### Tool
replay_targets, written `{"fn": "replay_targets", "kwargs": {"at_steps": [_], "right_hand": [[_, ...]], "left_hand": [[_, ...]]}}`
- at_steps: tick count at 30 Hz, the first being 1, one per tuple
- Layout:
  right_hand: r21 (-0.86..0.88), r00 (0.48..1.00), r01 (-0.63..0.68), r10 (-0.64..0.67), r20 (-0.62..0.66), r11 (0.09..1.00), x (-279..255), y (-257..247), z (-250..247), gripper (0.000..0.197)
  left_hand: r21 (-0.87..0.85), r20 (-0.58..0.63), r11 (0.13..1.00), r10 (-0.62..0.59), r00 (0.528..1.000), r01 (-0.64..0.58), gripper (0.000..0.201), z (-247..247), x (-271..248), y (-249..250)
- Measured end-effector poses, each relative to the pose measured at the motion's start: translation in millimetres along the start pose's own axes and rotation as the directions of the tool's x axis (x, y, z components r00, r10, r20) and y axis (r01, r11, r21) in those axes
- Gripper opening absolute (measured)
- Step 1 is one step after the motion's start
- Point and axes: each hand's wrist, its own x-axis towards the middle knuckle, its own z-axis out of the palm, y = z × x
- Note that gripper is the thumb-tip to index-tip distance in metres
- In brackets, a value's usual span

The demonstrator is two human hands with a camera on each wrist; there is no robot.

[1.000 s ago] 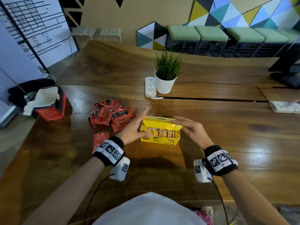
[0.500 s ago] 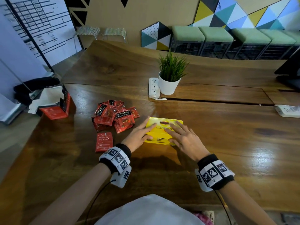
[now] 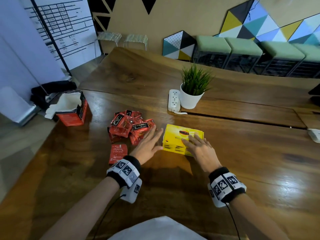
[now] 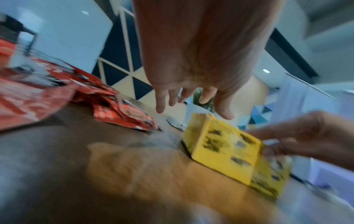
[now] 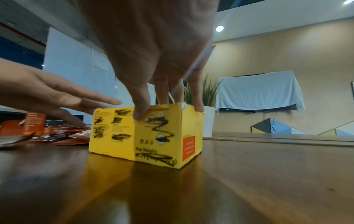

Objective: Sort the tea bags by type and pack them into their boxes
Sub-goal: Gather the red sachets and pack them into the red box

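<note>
The yellow tea box (image 3: 178, 134) (image 5: 153, 136) (image 4: 222, 151) stands closed on the wooden table. My right hand (image 3: 197, 146) (image 5: 168, 98) presses down on its lid with straight fingers, the thumb (image 5: 141, 112) against the front face. Just left of the box, my left hand (image 3: 150, 142) (image 4: 191, 97) hovers open with fingers spread and holds nothing. A pile of red tea sachets (image 3: 126, 127) (image 4: 118, 109) lies beyond that hand's fingertips. One red sachet (image 3: 118, 153) lies alone beside the left wrist. The red box (image 3: 72, 116) stands open at the table's left edge.
A potted plant (image 3: 192, 94) and a white power strip (image 3: 174, 99) stand behind the yellow box. Another power strip (image 3: 314, 134) lies at the right edge. Bare table (image 3: 242, 161) stretches right of the box and in front of it.
The yellow box's lid went from open to closed under my right hand. My left hand left the box's left end and moved towards the red sachets.
</note>
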Motion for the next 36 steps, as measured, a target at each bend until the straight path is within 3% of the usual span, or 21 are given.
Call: {"fn": "replay_targets", "kwargs": {"at_steps": [2, 5, 8, 10, 12, 14, 16, 18, 20, 22, 27, 30, 34, 36], "right_hand": [[0.001, 0.999, -0.022, 0.022, 0.031, 1.000, 17, 7, -5, 0.046], [-0.002, 0.996, -0.051, 0.051, 0.073, 0.999, 46, 16, -12, 0.047], [-0.048, 0.991, -0.087, 0.092, 0.099, 0.995, 62, 15, -15, 0.047], [-0.069, 0.998, -0.043, 0.040, -0.042, 0.997, 66, -1, -20, 0.045], [0.016, 0.986, 0.037, -0.033, -0.164, 0.999, 73, -36, -25, 0.041], [0.232, 0.991, 0.009, 0.022, -0.131, 0.973, 87, -81, -27, 0.039], [0.375, 0.985, -0.171, 0.172, 0.031, 0.911, 109, -118, -19, 0.046], [0.386, 0.926, -0.372, 0.312, 0.211, 0.844, 131, -140, -4, 0.060], [0.337, 0.879, -0.469, 0.397, 0.263, 0.816, 142, -153, 10, 0.070], [0.305, 0.869, -0.492, 0.439, 0.230, 0.815, 143, -160, 18, 0.070], [0.468, 0.849, -0.528, 0.447, 0.281, 0.708, 133, -153, 26, 0.059], [0.595, 0.854, -0.515, 0.424, 0.300, 0.617, 120, -136, 33, 0.048], [0.705, 0.829, -0.548, 0.407, 0.384, 0.450, 98, -105, 32, 0.054], [0.782, 0.833, -0.528, 0.380, 0.402, 0.332, 83, -90, 26, 0.045]], "left_hand": [[-0.080, -0.147, 0.992, -0.104, 0.984, 0.093, 0.063, -23, -2, -21], [-0.174, -0.275, 0.939, -0.337, 0.900, 0.298, 0.054, -68, -5, -60], [-0.179, -0.224, 0.854, -0.520, 0.825, 0.489, 0.055, -105, -4, -94], [-0.149, -0.143, 0.829, -0.557, 0.818, 0.539, 0.063, -118, 1, -107], [-0.064, -0.085, 0.842, -0.539, 0.838, 0.535, 0.071, -121, 8, -113], [0.016, -0.062, 0.866, -0.498, 0.865, 0.500, 0.070, -117, 19, -112], [0.059, -0.112, 0.862, -0.495, 0.862, 0.503, 0.065, -110, 29, -109], [0.064, -0.194, 0.838, -0.522, 0.830, 0.542, 0.068, -101, 36, -109], [0.086, -0.251, 0.823, -0.528, 0.812, 0.562, 0.068, -91, 40, -110], [0.098, -0.276, 0.819, -0.524, 0.806, 0.566, 0.068, -83, 40, -110], [-0.080, -0.272, 0.843, -0.532, 0.802, 0.532, 0.066, -74, 29, -108], [-0.238, -0.256, 0.873, -0.479, 0.840, 0.426, 0.053, -70, 17, -105], [-0.502, -0.160, 0.794, -0.474, 0.866, 0.342, 0.042, -71, 0, -102], [-0.639, -0.088, 0.708, -0.456, 0.885, 0.301, 0.041, -73, -10, -95]]}}
